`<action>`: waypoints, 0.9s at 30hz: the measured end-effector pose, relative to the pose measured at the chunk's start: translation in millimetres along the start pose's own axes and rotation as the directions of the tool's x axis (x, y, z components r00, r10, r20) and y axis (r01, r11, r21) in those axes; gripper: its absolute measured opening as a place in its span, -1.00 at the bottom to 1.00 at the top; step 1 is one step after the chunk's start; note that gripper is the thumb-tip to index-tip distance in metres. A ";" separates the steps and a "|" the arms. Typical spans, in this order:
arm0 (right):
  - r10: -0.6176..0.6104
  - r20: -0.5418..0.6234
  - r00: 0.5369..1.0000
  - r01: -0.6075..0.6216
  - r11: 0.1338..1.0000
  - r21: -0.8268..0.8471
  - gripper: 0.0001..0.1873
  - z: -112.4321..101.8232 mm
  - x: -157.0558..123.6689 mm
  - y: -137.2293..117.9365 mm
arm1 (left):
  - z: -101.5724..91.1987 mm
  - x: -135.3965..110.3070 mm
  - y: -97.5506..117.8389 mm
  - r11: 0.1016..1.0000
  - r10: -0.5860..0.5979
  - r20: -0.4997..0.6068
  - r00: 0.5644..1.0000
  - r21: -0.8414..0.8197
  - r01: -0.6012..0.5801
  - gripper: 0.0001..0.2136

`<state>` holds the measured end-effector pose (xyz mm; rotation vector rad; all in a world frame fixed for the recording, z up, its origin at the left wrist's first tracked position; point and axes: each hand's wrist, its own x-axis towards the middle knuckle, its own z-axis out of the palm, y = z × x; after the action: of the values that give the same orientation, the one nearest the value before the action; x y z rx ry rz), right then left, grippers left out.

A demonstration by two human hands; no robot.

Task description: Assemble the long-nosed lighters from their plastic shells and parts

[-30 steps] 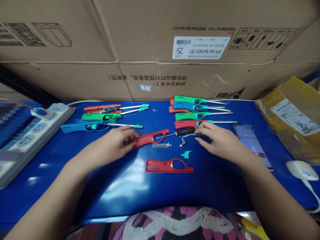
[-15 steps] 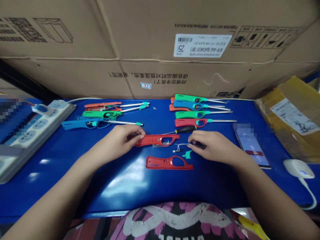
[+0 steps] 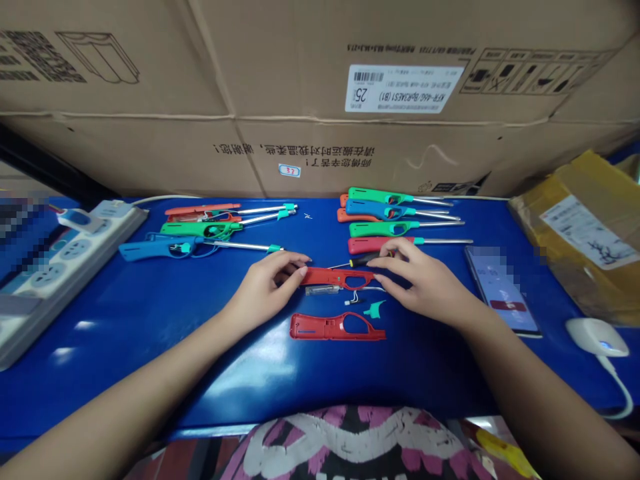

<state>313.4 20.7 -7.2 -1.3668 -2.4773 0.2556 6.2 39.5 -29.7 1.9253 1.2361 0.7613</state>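
Observation:
A red lighter shell half [image 3: 333, 277] lies across the middle. My left hand [image 3: 270, 287] pinches its left end between thumb and fingers. The thumb and fingertips of my right hand [image 3: 425, 283] close on its right end. Just below this shell is a clear fuel tank [image 3: 323, 290]. Thin wires with a small white connector [image 3: 349, 303] run toward my right hand, which hides their far end. A small teal piece [image 3: 374, 309] lies below them. Nearer me rests the second red shell half [image 3: 333, 327]. A screwdriver [image 3: 363, 261] is partly hidden behind my right fingers.
Several assembled lighters [image 3: 380, 229] lie at the back right. Opened lighters [image 3: 200, 230] lie at the back left beside a power strip [image 3: 75, 257]. To the right are a phone [image 3: 505, 293], a white device [image 3: 597, 337] and a taped carton [image 3: 575, 233]. A large cardboard box [image 3: 300, 67] stands behind.
The red shell half has moved right with my left hand, uncovering the clear tank. My right hand has let go of the dark wired part and moved onto the shell's right end.

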 end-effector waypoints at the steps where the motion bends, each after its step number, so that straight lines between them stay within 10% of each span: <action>1: -0.016 0.009 1.000 0.016 1.000 0.005 -0.70 0.1 0.0 -1.2 | 0.9 -0.4 0.5 1.000 0.010 0.002 1.000 -0.009 -0.010 -0.71; 8: -0.118 0.159 0.980 0.102 0.989 0.106 -0.69 1.4 0.2 -8.4 | -2.5 -6.9 16.1 0.939 0.267 0.010 0.964 0.223 -0.262 -0.88; 15: -0.115 0.160 0.980 0.091 0.984 0.150 -0.80 3.3 -0.4 -8.5 | -0.4 -13.5 18.7 0.834 0.386 0.259 0.885 0.313 -0.455 -0.82; 27: -0.028 0.087 0.996 -0.004 0.938 0.346 -0.91 -11.9 -2.9 -4.4 | -6.8 -9.4 17.6 0.817 0.373 0.307 0.876 0.338 -0.467 -0.79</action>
<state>315.5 16.0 4.8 -1.2128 -2.3631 0.7284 6.3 27.4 -12.4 2.6051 0.8719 0.4966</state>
